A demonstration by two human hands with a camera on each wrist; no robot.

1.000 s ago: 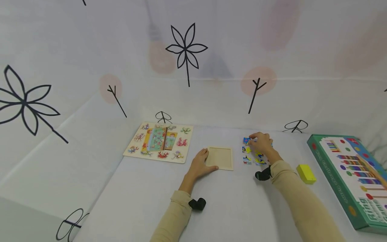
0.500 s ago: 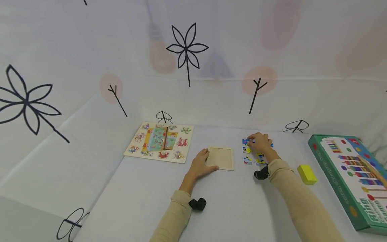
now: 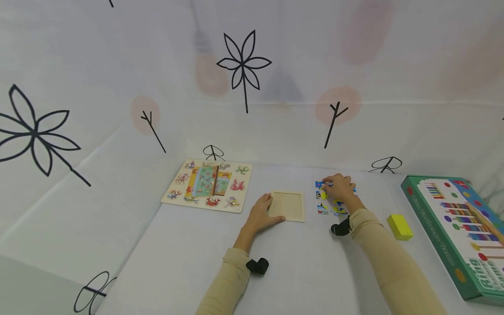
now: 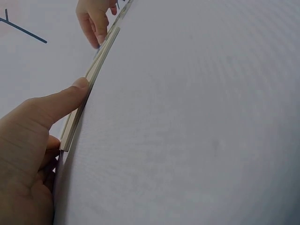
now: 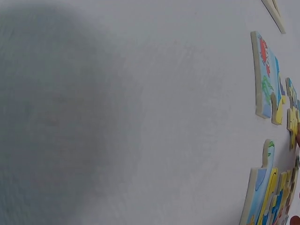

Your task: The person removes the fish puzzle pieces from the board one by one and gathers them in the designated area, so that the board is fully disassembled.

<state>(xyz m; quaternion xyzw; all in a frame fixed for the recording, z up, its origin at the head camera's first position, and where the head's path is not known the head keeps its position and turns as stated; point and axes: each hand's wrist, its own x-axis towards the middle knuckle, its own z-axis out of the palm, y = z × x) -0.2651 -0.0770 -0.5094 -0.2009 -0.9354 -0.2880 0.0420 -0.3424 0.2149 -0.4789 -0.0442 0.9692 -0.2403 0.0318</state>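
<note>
At the middle of the table in the head view lies a shallow square wooden puzzle tray [image 3: 289,206]. My left hand [image 3: 260,214] holds it by the near-left corner, thumb along the front edge and fingers at the left side. The left wrist view shows that thumb [image 4: 70,101] pressed against the tray's rim [image 4: 104,58]. To the right, my right hand [image 3: 339,187] reaches over a group of colourful jigsaw pieces [image 3: 322,209] and pinches a blue one [image 3: 318,184] at the far-left corner. The hand hides part of the group. Pieces [image 5: 263,82] stand at the right edge of the right wrist view.
A wooden peg puzzle board [image 3: 204,205] with sea animals lies at the back left, bearing a picture-covered item [image 3: 205,181]. A yellow block [image 3: 399,226] sits beside the right forearm. A large green game box [image 3: 453,236] fills the table's right side.
The right hand has shifted slightly left, and the blue jigsaw piece under its fingers has moved left into line with the others. The left hand and tray stay put.
</note>
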